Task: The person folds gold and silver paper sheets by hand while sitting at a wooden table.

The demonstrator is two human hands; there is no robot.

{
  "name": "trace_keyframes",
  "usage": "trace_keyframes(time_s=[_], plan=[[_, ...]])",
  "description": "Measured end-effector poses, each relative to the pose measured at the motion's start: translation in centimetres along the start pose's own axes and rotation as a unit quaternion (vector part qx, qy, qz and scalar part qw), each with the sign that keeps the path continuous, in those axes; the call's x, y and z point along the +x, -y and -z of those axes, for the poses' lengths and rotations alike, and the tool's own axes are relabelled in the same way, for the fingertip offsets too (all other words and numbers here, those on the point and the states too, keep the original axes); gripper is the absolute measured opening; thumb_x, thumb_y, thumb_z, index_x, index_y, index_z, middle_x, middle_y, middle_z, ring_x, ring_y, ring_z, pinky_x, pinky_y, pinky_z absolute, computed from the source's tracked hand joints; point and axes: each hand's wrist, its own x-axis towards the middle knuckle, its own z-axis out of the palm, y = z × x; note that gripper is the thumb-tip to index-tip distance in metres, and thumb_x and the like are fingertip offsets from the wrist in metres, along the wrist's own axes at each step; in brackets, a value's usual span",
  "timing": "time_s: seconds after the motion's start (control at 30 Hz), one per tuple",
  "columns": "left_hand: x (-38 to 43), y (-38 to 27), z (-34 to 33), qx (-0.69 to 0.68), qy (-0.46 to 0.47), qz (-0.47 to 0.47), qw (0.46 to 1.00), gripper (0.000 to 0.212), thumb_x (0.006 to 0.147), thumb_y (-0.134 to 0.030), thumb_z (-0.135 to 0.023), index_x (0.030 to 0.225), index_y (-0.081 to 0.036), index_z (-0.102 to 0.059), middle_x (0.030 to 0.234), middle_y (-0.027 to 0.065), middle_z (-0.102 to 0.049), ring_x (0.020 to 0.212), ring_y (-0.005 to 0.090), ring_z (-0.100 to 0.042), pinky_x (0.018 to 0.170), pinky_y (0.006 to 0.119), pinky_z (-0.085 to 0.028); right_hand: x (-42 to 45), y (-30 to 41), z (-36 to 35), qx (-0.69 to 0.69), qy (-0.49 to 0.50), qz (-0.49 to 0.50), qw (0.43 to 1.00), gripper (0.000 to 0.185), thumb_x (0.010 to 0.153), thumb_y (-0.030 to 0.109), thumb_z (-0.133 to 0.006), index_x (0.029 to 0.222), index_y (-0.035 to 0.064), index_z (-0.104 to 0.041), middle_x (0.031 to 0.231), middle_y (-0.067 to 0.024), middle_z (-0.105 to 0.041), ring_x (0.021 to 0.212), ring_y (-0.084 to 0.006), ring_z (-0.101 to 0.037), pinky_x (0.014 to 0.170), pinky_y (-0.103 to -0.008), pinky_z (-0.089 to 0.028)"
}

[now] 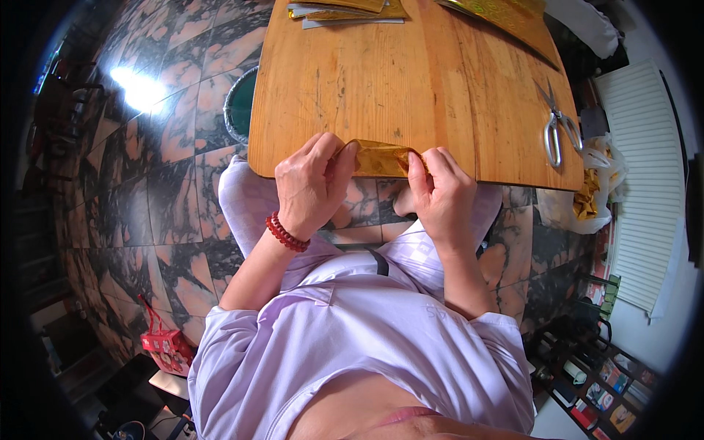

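Observation:
My left hand [319, 181] and my right hand [440, 190] grip the two ends of one piece of gold foil paper [379, 158], stretched between them at the near edge of the wooden table [374, 82]. The thumbs and bent fingers pinch it, and the paper looks rolled or folded along its length. A red bead bracelet [287, 234] circles my left wrist. A stack of gold and silver-white sheets [352, 12] lies at the far left of the table, and larger gold sheets [506, 25] lie at the far right. Metal scissors [558, 126] rest by the right edge with blades apart.
A round green bin [242, 104] with a plastic-lined rim stands left of the table. At the right hangs or stands a plastic bag [602, 192] holding gold paper, near a white radiator [632, 181]. A red gift bag [166, 349] is on the floor at the lower left.

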Motion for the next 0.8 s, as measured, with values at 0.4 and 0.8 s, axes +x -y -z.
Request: trace_keyframes(time_s=[0.4,0.8], plan=[[-0.5,0.0,-0.7,0.010,0.033,-0.022,0.999,0.026,0.107,-0.013,-0.070,0.085,-0.001,-0.065,0.073,0.0170,-0.065,0.061,0.0370,-0.066,0.057,0.040,-0.051,-0.2,-1.1,-0.2,0.025,-0.024,0.017,0.999,0.027,0.103,0.009,-0.074,0.084,0.0047,-0.056,0.074,-0.0118,-0.057,0.061,-0.0342,-0.062,0.055,-0.0421,-0.049],[-0.8,-0.5,-1.5,0.041,0.021,-0.098,0.994,0.025,0.106,-0.011,-0.071,0.084,-0.002,-0.063,0.069,0.0154,-0.061,0.058,0.0345,-0.064,0.053,0.040,-0.049,-0.5,-2.0,0.1,0.112,-0.037,-0.007,0.993,0.033,0.105,0.007,-0.074,0.080,0.0022,-0.053,0.068,-0.0101,-0.048,0.053,-0.0233,-0.045,0.051,-0.0364,-0.040]])
